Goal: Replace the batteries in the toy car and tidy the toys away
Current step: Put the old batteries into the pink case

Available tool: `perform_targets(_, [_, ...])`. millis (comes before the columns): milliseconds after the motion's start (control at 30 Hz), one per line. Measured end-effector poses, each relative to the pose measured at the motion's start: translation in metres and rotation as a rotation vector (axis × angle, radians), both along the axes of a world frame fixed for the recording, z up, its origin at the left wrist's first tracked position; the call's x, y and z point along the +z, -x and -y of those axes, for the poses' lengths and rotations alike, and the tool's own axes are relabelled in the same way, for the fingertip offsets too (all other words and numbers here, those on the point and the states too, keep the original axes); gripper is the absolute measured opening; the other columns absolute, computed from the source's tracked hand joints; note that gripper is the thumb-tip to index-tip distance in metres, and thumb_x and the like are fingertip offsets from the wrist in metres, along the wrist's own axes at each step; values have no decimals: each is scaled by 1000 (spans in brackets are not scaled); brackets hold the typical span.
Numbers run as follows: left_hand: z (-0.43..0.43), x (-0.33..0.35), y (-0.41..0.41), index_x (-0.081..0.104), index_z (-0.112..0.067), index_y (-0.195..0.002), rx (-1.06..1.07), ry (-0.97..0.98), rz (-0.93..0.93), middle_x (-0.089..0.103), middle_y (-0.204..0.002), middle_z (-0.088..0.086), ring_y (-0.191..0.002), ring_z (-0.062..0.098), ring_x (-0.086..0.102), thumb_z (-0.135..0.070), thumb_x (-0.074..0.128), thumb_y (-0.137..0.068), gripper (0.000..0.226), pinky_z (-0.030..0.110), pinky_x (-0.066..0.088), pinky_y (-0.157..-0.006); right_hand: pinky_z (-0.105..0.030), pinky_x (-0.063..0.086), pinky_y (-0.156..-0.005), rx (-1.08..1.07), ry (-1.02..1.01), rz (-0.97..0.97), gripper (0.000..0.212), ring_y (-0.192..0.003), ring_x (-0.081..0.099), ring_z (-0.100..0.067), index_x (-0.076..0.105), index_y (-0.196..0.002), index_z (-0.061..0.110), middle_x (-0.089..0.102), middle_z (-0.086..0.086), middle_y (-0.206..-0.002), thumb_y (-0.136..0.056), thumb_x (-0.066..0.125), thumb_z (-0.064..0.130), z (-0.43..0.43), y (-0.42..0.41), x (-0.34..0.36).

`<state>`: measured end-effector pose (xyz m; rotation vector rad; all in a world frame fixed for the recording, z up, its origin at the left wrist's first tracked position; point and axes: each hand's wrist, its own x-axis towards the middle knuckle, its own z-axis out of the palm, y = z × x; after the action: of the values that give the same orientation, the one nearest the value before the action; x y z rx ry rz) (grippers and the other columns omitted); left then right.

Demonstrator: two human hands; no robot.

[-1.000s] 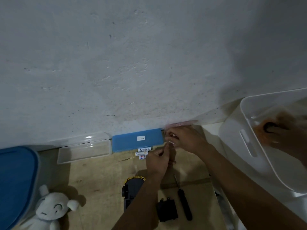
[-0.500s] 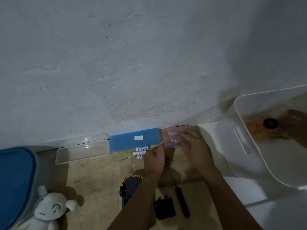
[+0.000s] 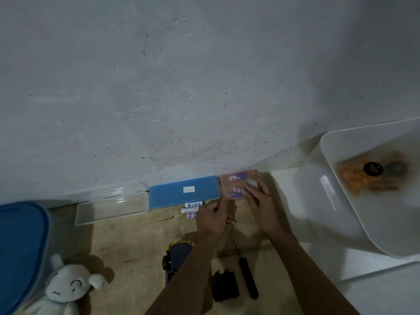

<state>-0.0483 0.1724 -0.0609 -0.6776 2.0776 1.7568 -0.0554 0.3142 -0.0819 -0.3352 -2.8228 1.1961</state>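
Observation:
A pink see-through battery case (image 3: 235,184) with batteries inside lies flat by the wall. My right hand (image 3: 261,208) rests on its right half, fingers spread over it. My left hand (image 3: 213,220) is at the case's lower left corner, index finger touching the case and the other fingers curled; I cannot see whether it holds anything. Three loose batteries (image 3: 192,209) lie just left of that hand. The yellow and black toy car (image 3: 176,258) sits partly hidden under my left forearm. Its black battery cover (image 3: 225,287) and a black screwdriver (image 3: 246,276) lie beside it.
A blue flat box (image 3: 184,192) and a clear tray (image 3: 111,208) line the wall. A white plush toy (image 3: 66,289) and a blue-lidded bin (image 3: 20,251) are at the left. A white bin (image 3: 329,194) at the right holds an orange toy (image 3: 354,181).
The pink case, seen edge-on between both hands before, now lies flat by the wall. My right hand has slid back to its right half; my left hand has lowered slightly.

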Motion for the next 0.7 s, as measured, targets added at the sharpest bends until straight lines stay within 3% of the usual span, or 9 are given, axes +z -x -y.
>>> perform_targets(100, [-1, 0, -1, 75, -11, -100, 22, -12, -2, 72, -57, 1, -50, 17, 71, -37, 66, -91, 29, 20, 55, -47, -45, 44, -106, 82, -21, 33, 36, -128, 46, -20, 57, -131, 23, 45, -10, -145, -95, 60, 21, -2, -4, 4])
perform_targets(167, [-2, 1, -2, 75, -11, -102, 29, -11, 7, 73, -61, 3, -53, 20, 72, -38, 66, -90, 31, 23, 57, -48, -31, 41, -106, 93, -13, 27, 33, -127, 42, -15, 60, -130, 13, 43, -11, -147, -96, 57, 15, -6, -4, 11])
perform_targets(267, [0, 8, 1, 74, -11, -107, -10, 18, 54, 73, -65, -2, -59, 23, 74, -42, 64, -91, 37, 31, 62, -58, -5, 33, -95, 121, -38, 45, 34, -127, 47, -16, 58, -132, 10, 44, -9, -147, -99, 53, 17, -1, -2, 25])
perform_targets(300, [1, 12, 2, 73, -10, -110, -40, 12, 74, 73, -69, -1, -61, 24, 75, -43, 62, -92, 38, 33, 62, -61, -4, 33, -95, 112, -51, 43, 36, -128, 47, -16, 56, -134, 11, 44, -8, -147, -100, 51, 19, 1, -3, 31])
perform_targets(367, [6, 27, 2, 69, -11, -116, -122, -43, 119, 73, -78, 3, -65, 24, 75, -40, 59, -96, 37, 34, 63, -64, -19, 39, -101, 63, -110, -1, 36, -129, 47, -19, 55, -135, 13, 46, -7, -146, -100, 52, 19, 5, -10, 41])
perform_targets(467, [22, 52, -6, 69, -13, -118, -235, -34, 40, 74, -76, 8, -54, 21, 71, -34, 58, -97, 31, 29, 60, -53, -38, 52, -96, 28, -187, -112, 29, -113, 59, -24, 66, -121, 11, 61, -10, -128, -92, 62, 14, 14, -25, 50])
perform_targets(567, [50, 66, -22, 75, -16, -108, -225, 159, -194, 72, -75, -3, -51, 8, 64, -29, 63, -95, 22, 24, 54, -52, -37, 51, -93, 69, -201, -171, 23, -104, 65, -27, 71, -109, 7, 70, -11, -113, -87, 69, 11, 33, -38, 47])
perform_targets(633, [70, 74, -33, 76, -20, -99, -131, 249, -312, 70, -80, -11, -67, 1, 64, -28, 67, -92, 14, 16, 51, -65, -33, 48, -94, 156, -164, -110, 24, -105, 65, -24, 69, -113, 9, 70, -9, -113, -89, 67, 14, 51, -44, 44])
perform_targets(700, [92, 77, -47, 73, -22, -104, -62, 360, -329, 67, -87, -10, -79, 5, 63, -32, 69, -90, 17, 13, 47, -69, -32, 46, -97, 309, -180, -49, 27, -108, 62, -21, 66, -118, 13, 68, -5, -118, -92, 63, 17, 67, -45, 39])
